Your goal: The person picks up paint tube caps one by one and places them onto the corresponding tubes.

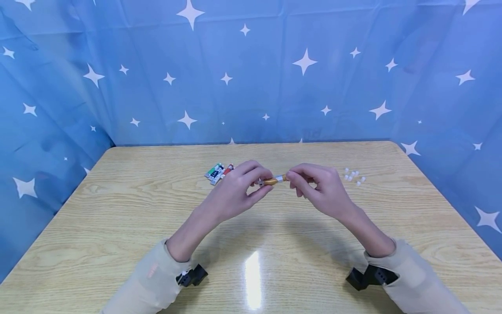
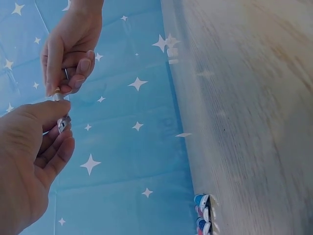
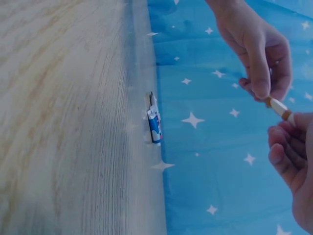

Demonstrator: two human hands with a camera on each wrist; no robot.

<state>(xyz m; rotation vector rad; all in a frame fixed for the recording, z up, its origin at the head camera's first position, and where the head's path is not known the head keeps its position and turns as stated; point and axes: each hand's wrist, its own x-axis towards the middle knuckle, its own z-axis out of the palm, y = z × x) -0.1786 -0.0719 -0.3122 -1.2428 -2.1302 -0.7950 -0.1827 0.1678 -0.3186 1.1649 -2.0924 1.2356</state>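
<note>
A small ochre-and-white paint tube [image 1: 270, 181] is held up above the table between the two hands. My left hand [image 1: 239, 187] pinches its body between thumb and fingers, and the crimped silvery end [image 2: 64, 123] shows past them in the left wrist view. At the other end, the thumb and forefinger of my right hand [image 1: 319, 189] pinch the tip of the tube; these fingertips hide the cap end. The white and ochre bands of the tube lie bare between the hands in the right wrist view.
Several other paint tubes [image 1: 216, 173], with green, dark blue and red labels, lie on the wooden table [image 1: 129, 209] behind the left hand. Several small white caps [image 1: 351, 175] are scattered beyond the right hand. A blue star-patterned cloth [image 1: 251, 87] hangs behind the table.
</note>
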